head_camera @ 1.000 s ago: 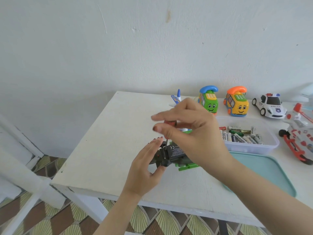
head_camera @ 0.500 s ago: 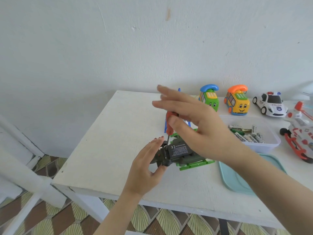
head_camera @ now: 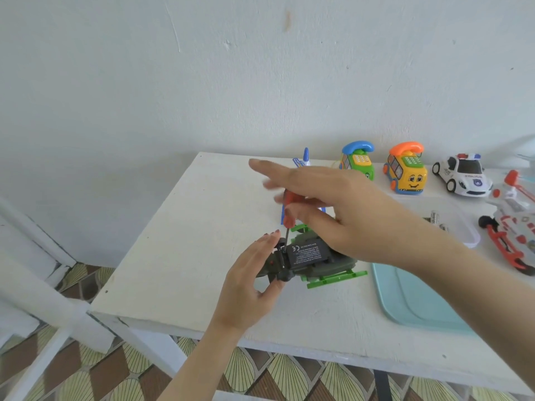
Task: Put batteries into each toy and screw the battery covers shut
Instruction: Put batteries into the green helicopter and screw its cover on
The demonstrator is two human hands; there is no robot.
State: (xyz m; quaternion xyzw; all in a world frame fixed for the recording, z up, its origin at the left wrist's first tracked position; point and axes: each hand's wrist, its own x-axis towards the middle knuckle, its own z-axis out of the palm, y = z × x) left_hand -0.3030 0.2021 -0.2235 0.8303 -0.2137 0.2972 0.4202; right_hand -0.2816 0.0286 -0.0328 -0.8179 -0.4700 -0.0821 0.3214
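The left hand (head_camera: 246, 285) grasps the nose of the green toy helicopter (head_camera: 312, 260), upturned on the table (head_camera: 188, 241). The right hand (head_camera: 341, 215) pinches the red screwdriver (head_camera: 288, 211) upright, fingers spread; its tip meets the black battery cover (head_camera: 308, 253) just beside the left fingertips.

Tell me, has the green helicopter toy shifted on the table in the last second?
No. The green helicopter toy lies at the same spot near the table's front edge, held by the left hand.
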